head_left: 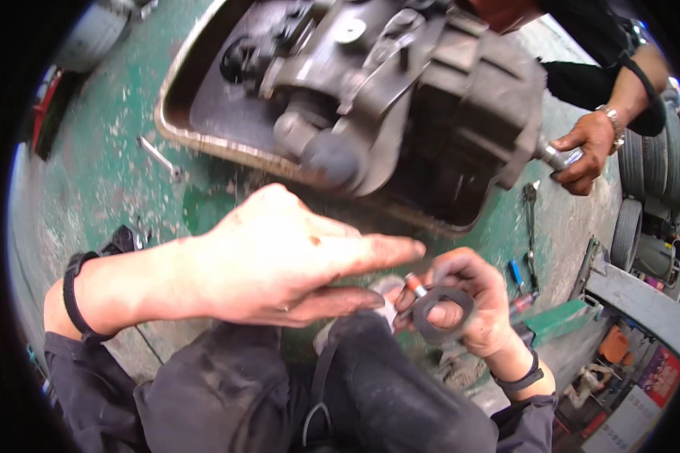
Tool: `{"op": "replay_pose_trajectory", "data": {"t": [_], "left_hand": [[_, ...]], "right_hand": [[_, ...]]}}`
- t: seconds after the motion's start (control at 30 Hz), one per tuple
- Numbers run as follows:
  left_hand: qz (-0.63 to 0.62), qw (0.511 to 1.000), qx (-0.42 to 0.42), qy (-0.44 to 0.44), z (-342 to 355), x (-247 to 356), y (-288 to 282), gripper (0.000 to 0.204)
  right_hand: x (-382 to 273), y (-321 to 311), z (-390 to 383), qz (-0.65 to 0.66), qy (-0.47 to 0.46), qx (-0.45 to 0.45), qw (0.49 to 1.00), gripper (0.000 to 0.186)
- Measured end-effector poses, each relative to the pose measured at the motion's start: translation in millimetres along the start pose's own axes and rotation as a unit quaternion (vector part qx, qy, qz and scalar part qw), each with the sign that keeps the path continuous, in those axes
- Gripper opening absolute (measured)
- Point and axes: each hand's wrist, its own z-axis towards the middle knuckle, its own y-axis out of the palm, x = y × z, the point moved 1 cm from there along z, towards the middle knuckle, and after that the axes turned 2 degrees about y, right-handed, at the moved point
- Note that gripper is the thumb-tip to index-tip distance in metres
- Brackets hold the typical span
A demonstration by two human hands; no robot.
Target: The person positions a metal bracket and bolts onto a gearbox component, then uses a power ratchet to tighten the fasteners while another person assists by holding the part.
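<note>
My left hand (291, 260) reaches across the middle, its fingers stretched out and apart, with nothing visible in them. The fingertips come close to my right hand (476, 291). That hand is closed around a flat dark ring (432, 330), with a finger showing through its hole. A small metal cylinder with an orange band (415, 285) sits at the ring's upper left edge, also within the right hand's fingers. Beyond my hands, a large gearbox-like metal unit (476, 90) rests in a metal tray (227, 143); part of it is blurred.
Another person's hand (588, 147) grips a metal tool or fitting at the unit's right end. A wrench (159, 158) lies on the green floor at left. On the right lie a ratchet (531, 204) and a blue-handled tool (515, 273), near a green metal piece (563, 323) and tires (657, 162).
</note>
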Motion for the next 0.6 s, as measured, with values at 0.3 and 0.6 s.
{"op": "replay_pose_trajectory", "data": {"t": [0.3, 0.6], "left_hand": [[-0.489, 0.781, 0.111, -0.372, 16.3, 34.0, -22.5, 0.074], [-0.606, 0.7, 0.176, -0.334, -10.1, 40.9, -8.4, 0.072]], "right_hand": [[-7.9, -4.4, 11.7, 0.152, -0.007, -0.018, 0.988, 0.04], [7.7, 3.6, 21.9, 0.188, -0.052, 0.013, 0.981, 0.045]]}}
